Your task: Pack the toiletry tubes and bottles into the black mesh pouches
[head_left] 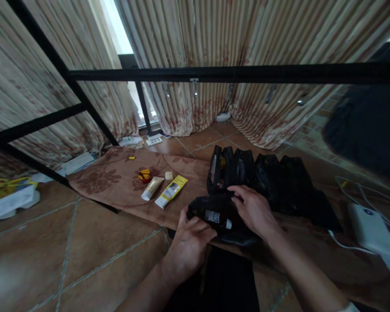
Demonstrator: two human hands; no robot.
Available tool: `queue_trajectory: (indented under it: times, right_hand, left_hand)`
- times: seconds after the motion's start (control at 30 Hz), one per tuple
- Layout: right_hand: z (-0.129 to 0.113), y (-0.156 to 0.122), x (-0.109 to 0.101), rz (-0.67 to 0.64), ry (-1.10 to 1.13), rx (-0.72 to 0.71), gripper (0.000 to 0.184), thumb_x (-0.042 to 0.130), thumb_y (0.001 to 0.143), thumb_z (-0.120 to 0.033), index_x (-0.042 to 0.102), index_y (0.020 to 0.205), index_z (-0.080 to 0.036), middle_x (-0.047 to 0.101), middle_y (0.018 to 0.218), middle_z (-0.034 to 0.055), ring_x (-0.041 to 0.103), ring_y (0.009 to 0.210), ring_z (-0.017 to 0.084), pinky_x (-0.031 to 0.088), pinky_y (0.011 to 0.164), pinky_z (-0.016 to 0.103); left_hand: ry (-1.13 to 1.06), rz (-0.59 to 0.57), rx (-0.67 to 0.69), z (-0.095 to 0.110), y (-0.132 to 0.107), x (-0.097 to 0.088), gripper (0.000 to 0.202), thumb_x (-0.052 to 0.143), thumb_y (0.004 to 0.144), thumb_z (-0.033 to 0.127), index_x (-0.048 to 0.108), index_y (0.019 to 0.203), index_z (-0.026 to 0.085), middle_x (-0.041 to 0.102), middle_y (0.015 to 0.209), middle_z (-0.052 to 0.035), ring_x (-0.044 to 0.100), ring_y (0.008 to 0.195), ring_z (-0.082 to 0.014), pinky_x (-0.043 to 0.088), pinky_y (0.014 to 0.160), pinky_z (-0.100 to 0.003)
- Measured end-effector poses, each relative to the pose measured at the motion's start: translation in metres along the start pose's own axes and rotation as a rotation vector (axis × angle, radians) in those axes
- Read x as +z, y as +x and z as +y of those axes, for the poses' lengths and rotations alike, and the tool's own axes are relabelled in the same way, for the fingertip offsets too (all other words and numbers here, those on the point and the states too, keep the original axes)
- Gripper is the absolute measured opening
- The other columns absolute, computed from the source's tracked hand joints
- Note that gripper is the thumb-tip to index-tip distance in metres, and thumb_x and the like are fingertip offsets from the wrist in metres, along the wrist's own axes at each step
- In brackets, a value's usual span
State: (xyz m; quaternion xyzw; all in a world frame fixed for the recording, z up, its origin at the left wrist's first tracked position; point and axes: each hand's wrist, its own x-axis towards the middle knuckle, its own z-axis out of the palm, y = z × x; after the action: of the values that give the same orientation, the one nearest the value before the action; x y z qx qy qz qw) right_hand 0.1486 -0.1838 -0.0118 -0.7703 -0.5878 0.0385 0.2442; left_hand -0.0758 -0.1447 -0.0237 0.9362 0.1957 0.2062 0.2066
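Observation:
A black pouch (199, 203) lies on the cloth-covered bench in front of me, its mouth spread apart. My left hand (191, 239) is closed on the pouch's near left edge. With fingers bent, my right hand (251, 209) grips the far right edge. Inside the pouch shows a dark bottle with a printed label (212, 216) and a white cap (228, 223). Just beyond stands a black bag (240, 167) with several upright compartments. To the left lie a yellow tube (173, 190), a gold-and-white tube (153, 188), a red and yellow round container (144, 175) and a small cream-coloured piece (168, 175).
The brown patterned cloth (100, 173) covers the bench. A black metal rail (214, 74) crosses in front of striped curtains (188, 39). At the right sits a white device (367, 227) with cables. Papers (79, 164) lie along the bench's left end. Tiled floor (94, 242) is below.

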Motion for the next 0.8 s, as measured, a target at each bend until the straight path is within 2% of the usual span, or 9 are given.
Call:
queue_trajectory:
  times: [0.1, 0.2, 0.3, 0.43, 0.53, 0.67, 0.73, 0.8]
  right_hand:
    - [-0.005, -0.001, 0.007, 0.082, 0.089, -0.025, 0.028, 0.051, 0.088, -0.015, 0.065, 0.110, -0.023, 0.068, 0.098, 0.0025, 0.063, 0.093, 0.020, 0.049, 0.085, 0.034]
    - [-0.006, -0.002, 0.015, 0.054, 0.080, -0.048, 0.025, 0.049, 0.089, -0.019, 0.066, 0.108, -0.021, 0.068, 0.100, 0.0042, 0.063, 0.095, 0.023, 0.050, 0.086, 0.037]
    - [-0.004, -0.005, 0.020, 0.060, 0.055, -0.045, 0.025, 0.049, 0.090, -0.023, 0.066, 0.108, -0.019, 0.067, 0.098, 0.0056, 0.063, 0.093, 0.024, 0.051, 0.085, 0.039]
    - [-0.006, -0.011, 0.016, 0.129, 0.055, -0.043, 0.025, 0.051, 0.090, -0.029, 0.066, 0.108, -0.018, 0.068, 0.101, 0.0070, 0.063, 0.095, 0.024, 0.051, 0.086, 0.039]
    - [-0.014, -0.017, 0.008, 0.194, 0.093, -0.045, 0.028, 0.051, 0.091, -0.033, 0.066, 0.109, -0.019, 0.068, 0.107, 0.0078, 0.063, 0.100, 0.024, 0.051, 0.087, 0.038]
    - [-0.027, -0.031, 0.003, 0.230, 0.154, -0.039, 0.024, 0.049, 0.093, -0.033, 0.067, 0.105, -0.023, 0.068, 0.107, 0.0052, 0.064, 0.101, 0.021, 0.051, 0.088, 0.035]
    - [-0.031, -0.040, 0.005, 0.175, 0.168, -0.050, 0.022, 0.048, 0.093, -0.031, 0.067, 0.103, -0.025, 0.070, 0.103, 0.0030, 0.066, 0.096, 0.020, 0.051, 0.085, 0.033]
    - [-0.032, -0.048, 0.009, 0.060, 0.164, -0.048, 0.022, 0.047, 0.093, -0.029, 0.066, 0.101, -0.027, 0.071, 0.100, 0.0012, 0.068, 0.092, 0.019, 0.052, 0.081, 0.033]
  left_hand:
    - [0.025, 0.016, -0.033, -0.003, -0.001, -0.003, 0.024, 0.050, 0.087, 0.009, 0.066, 0.096, 0.025, 0.070, 0.086, 0.0029, 0.060, 0.088, -0.0154, 0.011, 0.116, -0.053]
    - [0.028, -0.009, -0.097, -0.006, -0.002, -0.006, 0.025, 0.050, 0.087, 0.010, 0.066, 0.098, 0.026, 0.070, 0.088, 0.0011, 0.060, 0.092, -0.0176, 0.014, 0.115, -0.056]
    - [-0.020, -0.016, -0.112, -0.006, -0.003, -0.009, 0.027, 0.051, 0.087, 0.013, 0.064, 0.107, 0.027, 0.070, 0.102, -0.0009, 0.060, 0.101, -0.0199, 0.013, 0.115, -0.058]
    - [-0.067, -0.017, -0.081, -0.002, -0.006, -0.014, 0.035, 0.053, 0.087, 0.016, 0.058, 0.119, 0.027, 0.063, 0.127, -0.0034, 0.055, 0.118, -0.0213, 0.005, 0.116, -0.060]
    - [-0.082, -0.025, -0.076, 0.000, -0.007, -0.017, 0.038, 0.054, 0.086, 0.018, 0.055, 0.123, 0.027, 0.059, 0.133, -0.0041, 0.050, 0.124, -0.0217, 0.003, 0.116, -0.060]
    - [-0.089, -0.015, -0.061, -0.001, -0.006, -0.018, 0.033, 0.053, 0.089, 0.023, 0.055, 0.122, 0.027, 0.062, 0.128, -0.0037, 0.053, 0.121, -0.0210, 0.007, 0.117, -0.058]
    - [-0.080, -0.006, -0.066, -0.002, -0.006, -0.016, 0.031, 0.051, 0.091, 0.024, 0.056, 0.121, 0.026, 0.066, 0.120, -0.0031, 0.056, 0.115, -0.0205, 0.009, 0.117, -0.057]
    - [-0.073, -0.002, -0.072, -0.003, -0.006, -0.015, 0.029, 0.049, 0.092, 0.024, 0.057, 0.120, 0.026, 0.068, 0.114, -0.0027, 0.058, 0.110, -0.0200, 0.010, 0.117, -0.057]
